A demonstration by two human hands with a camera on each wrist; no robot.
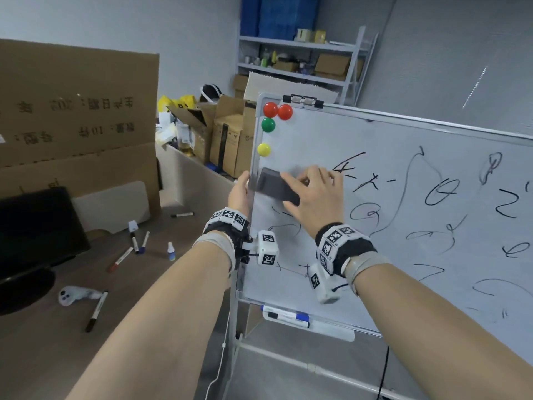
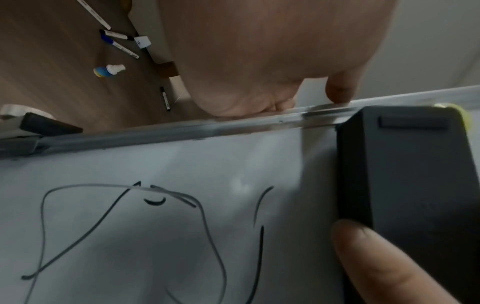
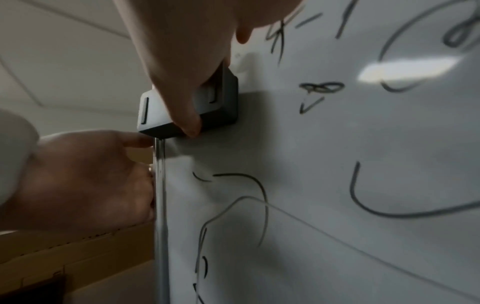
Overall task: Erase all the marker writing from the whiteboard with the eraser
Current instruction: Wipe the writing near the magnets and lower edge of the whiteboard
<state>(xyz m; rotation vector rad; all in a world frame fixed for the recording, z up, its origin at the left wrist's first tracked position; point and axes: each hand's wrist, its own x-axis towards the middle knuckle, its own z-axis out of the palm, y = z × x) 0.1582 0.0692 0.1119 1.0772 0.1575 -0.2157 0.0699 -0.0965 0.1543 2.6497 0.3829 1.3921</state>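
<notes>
My right hand (image 1: 313, 197) clamps the eraser (image 1: 275, 186) flat against the whiteboard (image 1: 389, 255); my left hand (image 1: 239, 194) grips its frame, steadying it for wiping.

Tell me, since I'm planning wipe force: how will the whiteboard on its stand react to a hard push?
The whiteboard probably sways or tips back; its stand looks thin. The left hand gripping its edge likely braces it. The eraser should glide over the glossy surface.

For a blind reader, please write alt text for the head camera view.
A right hand presses a dark eraser against a whiteboard covered in black scribbles, below coloured magnets. The left hand holds the board's left edge.
</notes>
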